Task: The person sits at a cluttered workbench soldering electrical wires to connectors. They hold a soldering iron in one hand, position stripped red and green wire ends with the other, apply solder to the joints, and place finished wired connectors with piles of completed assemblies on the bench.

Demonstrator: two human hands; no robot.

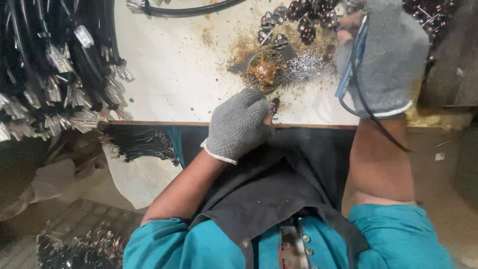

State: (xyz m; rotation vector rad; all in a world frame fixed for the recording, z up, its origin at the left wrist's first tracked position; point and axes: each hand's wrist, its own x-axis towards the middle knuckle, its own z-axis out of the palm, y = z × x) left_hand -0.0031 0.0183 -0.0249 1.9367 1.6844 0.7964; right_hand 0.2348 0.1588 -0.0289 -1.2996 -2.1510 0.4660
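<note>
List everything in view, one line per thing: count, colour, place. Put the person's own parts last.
worktable: one, white and stained, upper middle.
flux tin: one, round, brown paste inside, on the table above the left hand.
round parts: a cluster, dark, top of the table.
wire harnesses: a large pile, black with clear connectors, left.
wire bundle: one, black, below the table edge at left.
tool: one, blue handle with black cord, in the right hand.
apron: one, black, over the lap.
left hand: grey glove, pinching a small dark part at the table edge.
right hand: grey glove, upper right.
</note>
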